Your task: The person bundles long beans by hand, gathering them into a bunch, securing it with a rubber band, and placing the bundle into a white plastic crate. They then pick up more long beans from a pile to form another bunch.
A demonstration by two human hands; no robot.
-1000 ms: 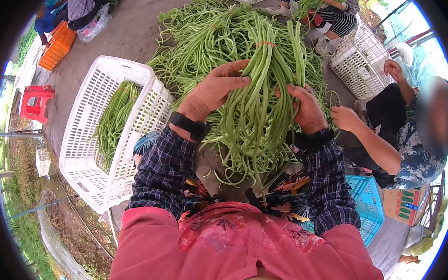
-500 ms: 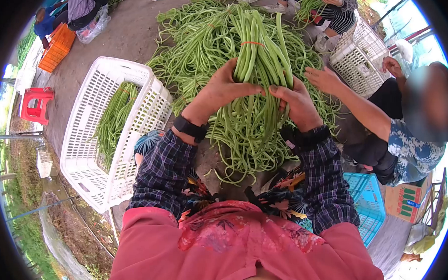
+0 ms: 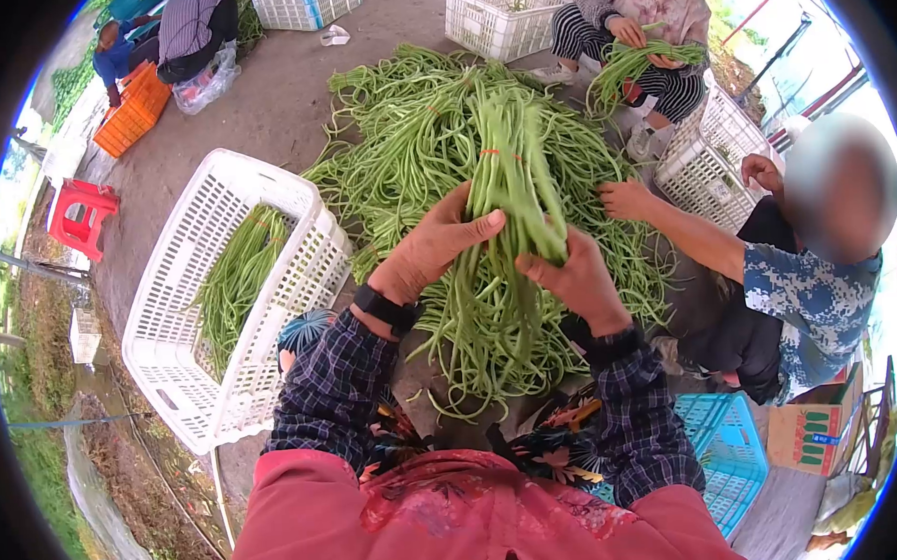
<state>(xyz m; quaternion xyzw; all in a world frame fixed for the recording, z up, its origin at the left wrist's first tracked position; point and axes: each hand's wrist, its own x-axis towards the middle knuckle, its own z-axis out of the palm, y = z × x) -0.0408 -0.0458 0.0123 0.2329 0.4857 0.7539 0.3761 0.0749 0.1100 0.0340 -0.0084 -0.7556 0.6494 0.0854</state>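
A bunch of long green beans point(image 3: 509, 182), tied near its upper end with a red band point(image 3: 501, 153), stands upright in front of me. My left hand point(image 3: 435, 246) is closed round its left side, thumb across the front. My right hand point(image 3: 581, 282) grips its lower right side, the thumb in front and the fingers partly hidden behind the beans. Part of the bunch is smeared by motion. Loose ends hang below my hands over a large heap of long beans point(image 3: 402, 132) on the ground.
On my left stands a white crate point(image 3: 164, 302) with bundled beans point(image 3: 243, 274). A blue crate point(image 3: 727, 458) is at lower right. A co-worker's hand point(image 3: 627, 200) reaches the heap from the right; another person holds beans point(image 3: 644, 63) beyond. A red stool point(image 3: 83, 216) is far left.
My hands have drawn apart; the right one sits lower on the bunch. The co-worker's hand on the right has moved to the heap. My view has tilted up a little.
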